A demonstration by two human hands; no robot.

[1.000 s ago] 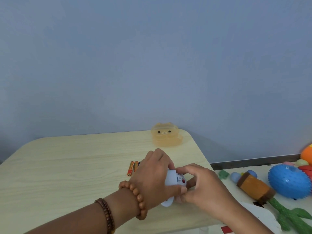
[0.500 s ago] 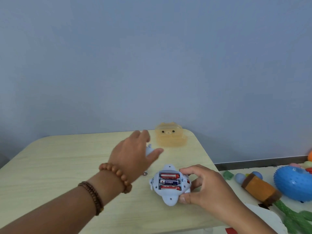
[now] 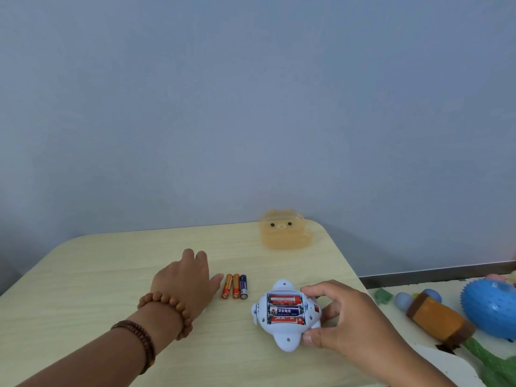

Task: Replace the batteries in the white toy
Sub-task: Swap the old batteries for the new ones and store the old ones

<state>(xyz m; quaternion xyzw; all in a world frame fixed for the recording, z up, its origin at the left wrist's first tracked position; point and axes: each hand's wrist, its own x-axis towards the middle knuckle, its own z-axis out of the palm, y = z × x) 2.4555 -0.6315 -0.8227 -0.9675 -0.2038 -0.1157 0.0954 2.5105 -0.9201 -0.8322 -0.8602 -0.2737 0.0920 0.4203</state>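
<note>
Grips the white toy [image 3: 287, 337] with the right hand [image 3: 352, 319] close to the right edge of the table [image 3: 83, 289], toward the near right corner: thumb curled against the toy's near end, index finger hooked over its far right side, remaining fingers tucked behind the body and hard to make out. Holds the toy underside up, compartment uncovered, with 3 batteries [image 3: 284, 310] lying side by side inside, 2 red-labelled and 1 blue between them, their print too small to read. Rests the left hand [image 3: 184, 286] palm down on the table, left of the toy and apart from it, fingers stretched forward and relaxed, grasping nothing that can be seen; hides whatever may lie under the palm. Points the thumb toward 3 loose batteries [image 3: 235, 286] lined up just beside its tip, 2 orange and 1 dark blue, between the left hand and the toy. Wears 2 bead bracelets [image 3: 167, 303] on the left wrist. At the far right corner, a translucent orange box [image 3: 284, 231] with a bear face, soft in focus. Beyond the right edge, lower down, a blue spiky ball [image 3: 488, 311] cut off by the frame, a brown-and-orange plush block [image 3: 438, 319] and a green plush piece [image 3: 492, 363], also cut off.
</note>
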